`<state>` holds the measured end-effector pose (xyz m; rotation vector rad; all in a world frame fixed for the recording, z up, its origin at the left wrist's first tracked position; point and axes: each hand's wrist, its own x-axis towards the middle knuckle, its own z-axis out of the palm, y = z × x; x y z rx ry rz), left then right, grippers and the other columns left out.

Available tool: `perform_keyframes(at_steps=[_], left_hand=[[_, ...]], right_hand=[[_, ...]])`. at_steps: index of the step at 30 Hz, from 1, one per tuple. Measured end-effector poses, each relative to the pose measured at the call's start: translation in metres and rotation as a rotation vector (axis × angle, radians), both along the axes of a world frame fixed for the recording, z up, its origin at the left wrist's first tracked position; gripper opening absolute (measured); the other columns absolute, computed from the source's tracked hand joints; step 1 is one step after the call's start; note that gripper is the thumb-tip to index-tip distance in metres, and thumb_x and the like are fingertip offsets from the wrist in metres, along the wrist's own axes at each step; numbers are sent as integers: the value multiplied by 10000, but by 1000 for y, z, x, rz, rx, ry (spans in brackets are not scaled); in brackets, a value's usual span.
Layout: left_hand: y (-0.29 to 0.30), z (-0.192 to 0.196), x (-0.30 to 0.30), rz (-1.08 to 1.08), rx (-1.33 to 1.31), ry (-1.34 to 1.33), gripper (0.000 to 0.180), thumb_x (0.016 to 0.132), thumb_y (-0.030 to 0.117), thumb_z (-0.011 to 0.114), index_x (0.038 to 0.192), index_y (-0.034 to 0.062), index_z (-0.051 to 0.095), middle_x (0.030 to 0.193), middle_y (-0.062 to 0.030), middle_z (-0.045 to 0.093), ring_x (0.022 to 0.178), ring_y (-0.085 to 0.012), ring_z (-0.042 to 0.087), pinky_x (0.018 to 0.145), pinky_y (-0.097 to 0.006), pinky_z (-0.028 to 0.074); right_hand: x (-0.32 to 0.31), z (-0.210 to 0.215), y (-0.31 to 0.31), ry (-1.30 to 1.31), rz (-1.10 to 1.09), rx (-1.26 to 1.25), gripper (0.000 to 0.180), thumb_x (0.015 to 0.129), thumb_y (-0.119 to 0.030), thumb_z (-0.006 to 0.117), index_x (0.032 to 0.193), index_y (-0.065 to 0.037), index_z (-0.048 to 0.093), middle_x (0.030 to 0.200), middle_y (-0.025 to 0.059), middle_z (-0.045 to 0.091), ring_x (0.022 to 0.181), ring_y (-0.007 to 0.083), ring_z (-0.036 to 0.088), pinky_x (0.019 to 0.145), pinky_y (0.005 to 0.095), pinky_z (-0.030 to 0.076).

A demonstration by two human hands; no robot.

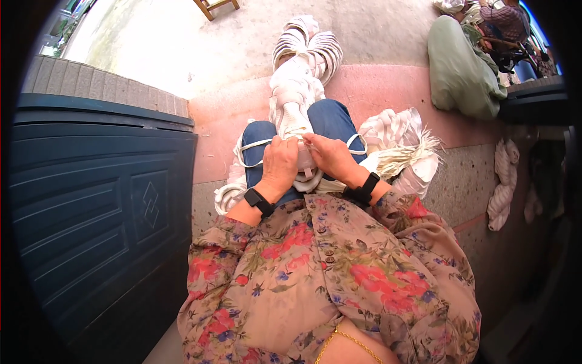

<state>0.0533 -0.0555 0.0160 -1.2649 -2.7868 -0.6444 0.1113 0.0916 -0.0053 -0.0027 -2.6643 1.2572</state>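
Note:
A long bundle of white fabric straps runs from my lap, between my knees, out to the floor ahead. My left hand is closed over the near part of the bundle, fingers curled. A thin white cord loops out beside that hand over my left knee. Facing it, my right hand is closed too, thumb and fingers pinched near the bundle's middle. Another cord loop curves out past its far side. The fingertips almost meet, and the exact spot they pinch is partly hidden.
More white strap bundles lie by my right knee, with loose pale strands. A dark blue panelled door stands at left. Ahead right are a green sack and a seated person. A twisted white bundle lies farther right.

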Motion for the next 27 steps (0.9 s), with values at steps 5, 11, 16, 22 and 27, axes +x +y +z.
perform_keyframes(at_steps=[5,11,16,22,27], left_hand=[[4,-15,0,63,81,-20,260,734,13,491,988,0,547,744,-120,558,758,-291,512,663,-385,430],[11,-11,-5,178,197,-308,333,704,34,558,1025,-44,519,705,-179,577,725,-349,536,663,-420,437],[4,-19,-13,411,527,-978,398,723,48,591,1092,-72,501,722,-69,609,627,-123,567,606,-239,447],[2,5,-26,88,197,-366,384,731,118,647,1080,-5,545,716,-55,591,657,-91,542,587,-229,428],[14,19,-41,-55,5,-806,205,815,201,608,938,38,628,678,-51,566,655,-73,499,607,-243,417]], right_hand=[[0,5,0,14,40,59,236,798,-88,503,1030,-65,536,831,151,617,684,321,601,565,387,485],[-5,1,3,26,56,85,279,794,-120,544,1068,-72,525,838,147,618,690,320,601,571,384,485],[-10,-1,3,-100,69,-37,294,789,-128,565,1071,-50,525,890,172,611,780,321,603,641,382,478],[-26,-27,13,-172,71,-573,267,806,-93,552,1055,1,530,860,113,597,744,186,573,657,284,457],[-32,74,44,-332,92,-1283,312,879,-141,514,1156,-26,429,743,-33,490,469,6,347,398,159,291]])
